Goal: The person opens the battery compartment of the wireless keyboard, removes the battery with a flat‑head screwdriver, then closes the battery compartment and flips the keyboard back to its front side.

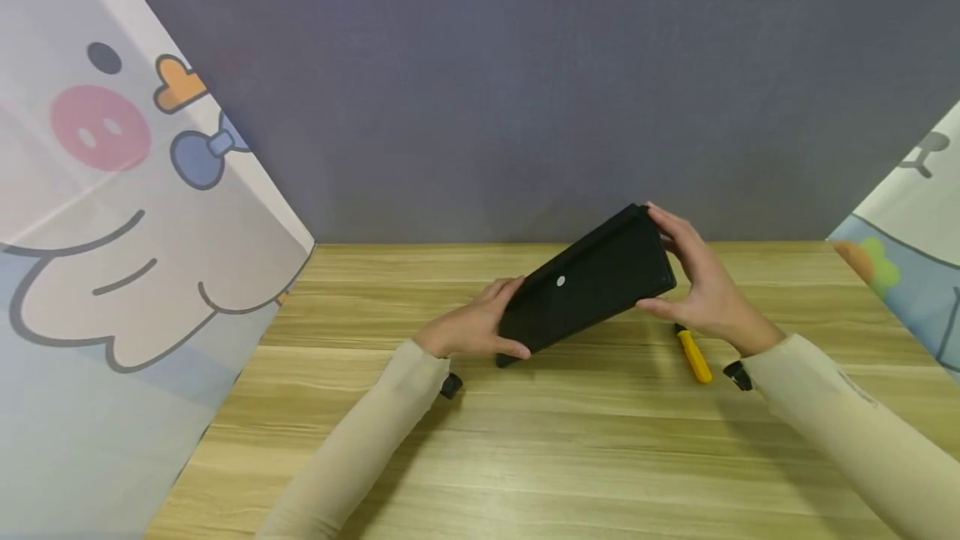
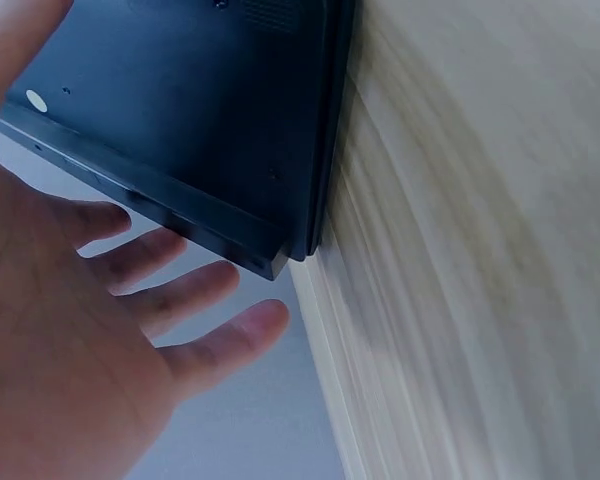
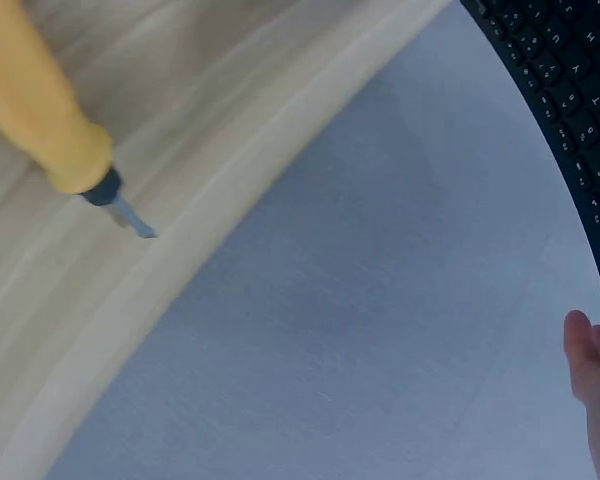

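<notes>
A black keyboard is held tilted over the table, its underside with a small white oval mark facing the head camera. Its right end is higher than its left. My left hand grips the lower left end, thumb on the near long edge, fingers at the far one. In the left wrist view, the fingers of that left hand spread along the raised rear strip, and a keyboard corner is close to the tabletop. My right hand grips the right end between thumb and fingers. Keys show in the right wrist view.
A screwdriver with a yellow handle lies on the wooden table below my right hand. A grey panel stands along the table's back. Cartoon-printed panels flank it on both sides.
</notes>
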A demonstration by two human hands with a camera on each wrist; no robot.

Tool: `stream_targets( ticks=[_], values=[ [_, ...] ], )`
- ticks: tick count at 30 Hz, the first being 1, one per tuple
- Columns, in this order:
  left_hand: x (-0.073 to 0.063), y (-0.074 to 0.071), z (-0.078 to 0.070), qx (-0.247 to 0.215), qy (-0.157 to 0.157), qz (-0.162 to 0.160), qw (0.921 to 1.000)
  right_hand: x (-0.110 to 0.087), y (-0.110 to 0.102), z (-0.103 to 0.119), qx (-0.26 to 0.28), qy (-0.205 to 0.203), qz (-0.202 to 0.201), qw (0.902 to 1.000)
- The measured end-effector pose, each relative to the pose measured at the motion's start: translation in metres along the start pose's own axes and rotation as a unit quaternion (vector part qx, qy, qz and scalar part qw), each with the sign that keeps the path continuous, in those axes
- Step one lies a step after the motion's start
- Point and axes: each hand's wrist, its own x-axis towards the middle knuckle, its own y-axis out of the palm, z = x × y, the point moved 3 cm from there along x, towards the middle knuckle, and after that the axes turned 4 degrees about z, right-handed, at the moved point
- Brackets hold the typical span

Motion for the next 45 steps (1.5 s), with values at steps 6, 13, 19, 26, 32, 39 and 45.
stream_targets(
  ticks=[6,13,19,26,32,39,45],
  values=[
    [-0.005,-0.001,0.005,0.0,-0.006,0.01,0.9999,-0.009,0.002,-0.004,-0.028,0.034,0.025,0.9987],
    [-0.012,-0.003,0.011,-0.021,-0.02,0.031,0.9991,-0.017,0.007,-0.009,-0.051,0.043,0.04,0.997],
    [-0.016,-0.003,0.015,-0.019,-0.027,0.037,0.9988,-0.023,0.011,-0.01,-0.068,0.069,0.051,0.994],
    [-0.018,-0.002,0.019,-0.008,-0.042,0.035,0.9985,-0.03,0.016,-0.014,-0.086,0.099,0.059,0.9895],
    [-0.019,-0.003,0.023,0.007,-0.057,0.032,0.9978,-0.044,0.02,-0.041,-0.104,0.109,0.066,0.9863],
    [-0.022,-0.004,0.025,0.02,-0.073,0.032,0.9966,-0.055,0.027,-0.059,-0.103,0.143,0.098,0.9794],
    [-0.022,-0.005,0.028,0.036,-0.075,0.029,0.9961,-0.059,0.034,-0.061,-0.118,0.198,0.141,0.9629]
  ],
)
